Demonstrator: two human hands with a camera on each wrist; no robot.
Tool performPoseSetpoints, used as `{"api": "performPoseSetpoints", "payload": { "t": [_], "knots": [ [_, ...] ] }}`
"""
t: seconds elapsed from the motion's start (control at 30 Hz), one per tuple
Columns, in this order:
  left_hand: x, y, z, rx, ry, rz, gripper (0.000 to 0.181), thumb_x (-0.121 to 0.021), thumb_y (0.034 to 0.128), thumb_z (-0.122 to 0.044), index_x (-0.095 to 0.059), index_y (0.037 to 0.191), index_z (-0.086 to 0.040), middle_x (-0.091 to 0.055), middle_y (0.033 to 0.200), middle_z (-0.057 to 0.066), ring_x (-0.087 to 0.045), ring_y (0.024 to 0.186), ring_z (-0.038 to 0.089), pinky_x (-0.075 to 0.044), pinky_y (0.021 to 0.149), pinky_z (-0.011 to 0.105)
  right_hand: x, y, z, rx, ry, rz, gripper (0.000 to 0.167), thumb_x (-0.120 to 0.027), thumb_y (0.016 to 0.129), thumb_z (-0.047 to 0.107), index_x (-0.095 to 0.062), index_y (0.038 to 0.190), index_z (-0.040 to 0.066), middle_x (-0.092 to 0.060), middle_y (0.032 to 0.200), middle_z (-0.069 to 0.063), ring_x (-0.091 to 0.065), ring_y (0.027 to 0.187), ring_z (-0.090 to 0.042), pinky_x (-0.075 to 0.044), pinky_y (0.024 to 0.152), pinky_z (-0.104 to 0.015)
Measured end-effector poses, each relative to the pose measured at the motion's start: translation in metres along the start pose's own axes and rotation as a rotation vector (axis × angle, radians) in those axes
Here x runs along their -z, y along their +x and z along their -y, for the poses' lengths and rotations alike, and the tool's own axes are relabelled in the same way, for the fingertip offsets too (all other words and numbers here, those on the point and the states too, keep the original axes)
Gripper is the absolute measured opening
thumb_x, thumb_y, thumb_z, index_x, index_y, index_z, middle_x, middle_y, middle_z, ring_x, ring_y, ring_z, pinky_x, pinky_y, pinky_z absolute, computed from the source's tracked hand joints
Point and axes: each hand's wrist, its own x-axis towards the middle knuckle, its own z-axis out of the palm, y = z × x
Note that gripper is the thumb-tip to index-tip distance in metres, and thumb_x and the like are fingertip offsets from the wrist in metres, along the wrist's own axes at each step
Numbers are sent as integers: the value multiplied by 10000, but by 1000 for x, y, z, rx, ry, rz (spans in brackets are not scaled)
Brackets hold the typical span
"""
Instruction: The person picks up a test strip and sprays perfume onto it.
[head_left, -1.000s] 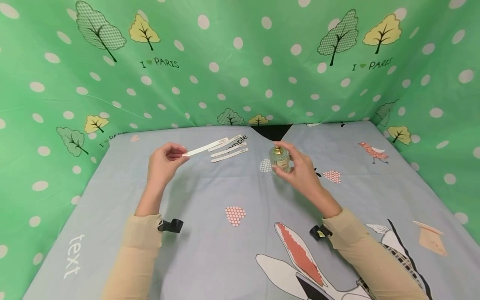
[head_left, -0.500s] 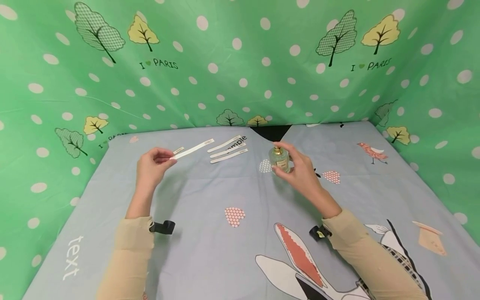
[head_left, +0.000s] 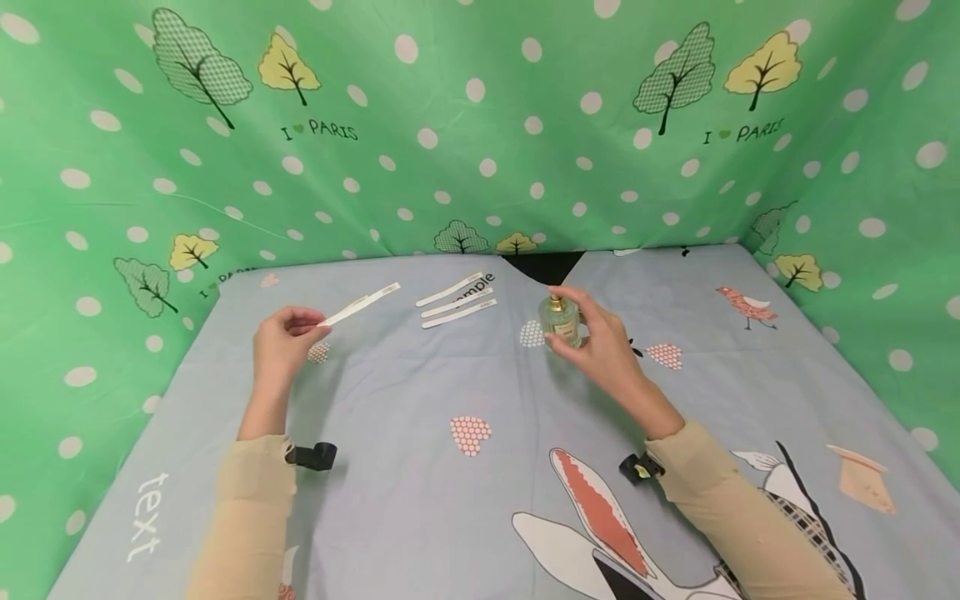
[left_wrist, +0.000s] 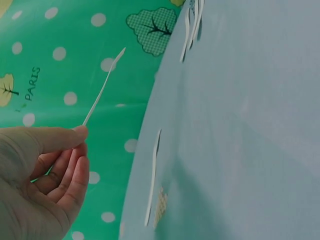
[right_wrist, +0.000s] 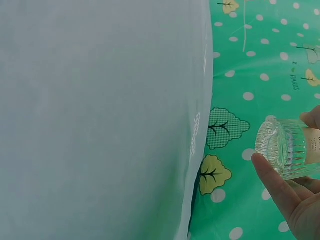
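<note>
My left hand (head_left: 283, 346) pinches one end of a white paper scent strip (head_left: 360, 305) between thumb and fingers, and the strip points up and to the right. In the left wrist view another strip (left_wrist: 154, 177) lies on the cloth below that hand; from the head it is mostly hidden behind the held one. Several strips lie in all, three of them (head_left: 459, 313) side by side at the back middle. With thumb and fingers, my right hand (head_left: 600, 342) grips a clear glass perfume bottle (head_left: 558, 323) with a gold neck, its ribbed base (right_wrist: 270, 145) facing the right wrist camera.
A grey-blue printed cloth (head_left: 405, 500) covers the table. Green dotted curtain (head_left: 480, 125) stands behind it and along both sides. Each forearm carries a small black wrist camera (head_left: 315, 456).
The left hand has moved left with its strip, away from the three strips. Another strip came into view behind it. My right hand with the bottle has hardly moved.
</note>
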Motion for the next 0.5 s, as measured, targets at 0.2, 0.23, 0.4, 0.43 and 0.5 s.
{"api": "performPoseSetpoints", "payload": {
  "t": [0.2, 0.23, 0.4, 0.43, 0.5],
  "knots": [
    [3, 3, 12, 33, 5, -2, 301, -745, 892, -141, -674, 1145, 3, -692, 1113, 159, -516, 720, -125, -446, 674, 55, 0, 0, 1, -11, -5, 1, 670, -792, 822, 69, -485, 1405, 189, -682, 1155, -208, -701, 1010, -406, -500, 440, -227],
    [3, 3, 14, 40, 5, 1, 302, -744, 892, -143, -672, 1148, 3, -691, 1115, 160, -516, 720, -123, -445, 673, 56, 0, 0, 1, -12, -5, 1, 670, -792, 822, 69, -485, 1405, 190, -682, 1157, -208, -700, 1012, -406, -501, 441, -227],
    [3, 4, 23, 78, 4, 6, 308, -738, 893, -135, -666, 1158, 6, -687, 1137, 174, -515, 710, -110, -447, 662, 61, 0, 0, 1, -12, -1, 1, 665, -791, 823, 71, -486, 1402, 187, -680, 1161, -207, -699, 1016, -412, -501, 439, -228],
    [3, 5, 25, 86, 3, 7, 309, -737, 892, -128, -664, 1161, 8, -687, 1137, 175, -516, 706, -110, -449, 658, 61, 0, 0, 1, -13, 0, 2, 664, -790, 824, 73, -486, 1403, 186, -680, 1161, -207, -698, 1018, -412, -501, 439, -228],
    [3, 7, 29, 101, 6, 5, 309, -737, 890, -117, -665, 1162, 9, -690, 1126, 167, -516, 696, -109, -450, 650, 59, 0, 0, 1, -14, 3, 2, 664, -790, 824, 73, -486, 1404, 185, -680, 1160, -210, -698, 1020, -416, -501, 437, -228]
  ]
}}
